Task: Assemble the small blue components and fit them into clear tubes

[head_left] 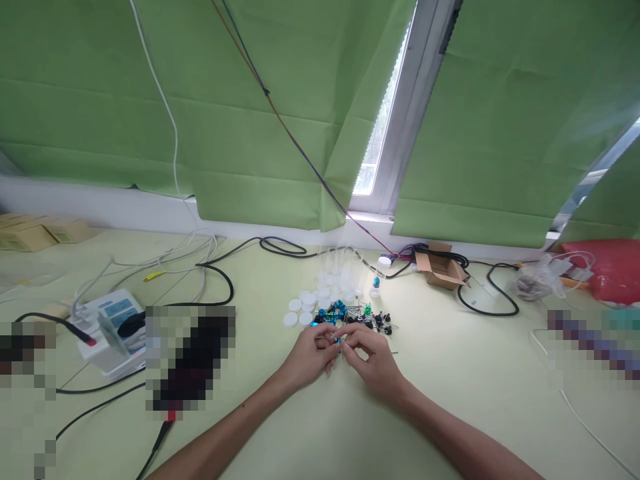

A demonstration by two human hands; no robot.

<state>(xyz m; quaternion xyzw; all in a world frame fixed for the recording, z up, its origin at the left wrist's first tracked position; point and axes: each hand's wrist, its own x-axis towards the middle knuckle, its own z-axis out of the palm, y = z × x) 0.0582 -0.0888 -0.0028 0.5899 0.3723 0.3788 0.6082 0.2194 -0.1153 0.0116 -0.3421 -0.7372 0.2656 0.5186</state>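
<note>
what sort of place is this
Probably a workroom, at a tabletop beside a window with green blinds: white round caps and small black parts lie grouped near the hands, and a black cable trails across.

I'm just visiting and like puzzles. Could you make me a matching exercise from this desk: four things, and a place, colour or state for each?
Things
1. cardboard box
2. white discs
3. curtains
4. small blue piece

Descriptions
A. green
B. where the left hand and right hand meet
C. clustered beyond the left hand
D. flaps open

Pairs: 1-D, 2-C, 3-A, 4-B
</note>
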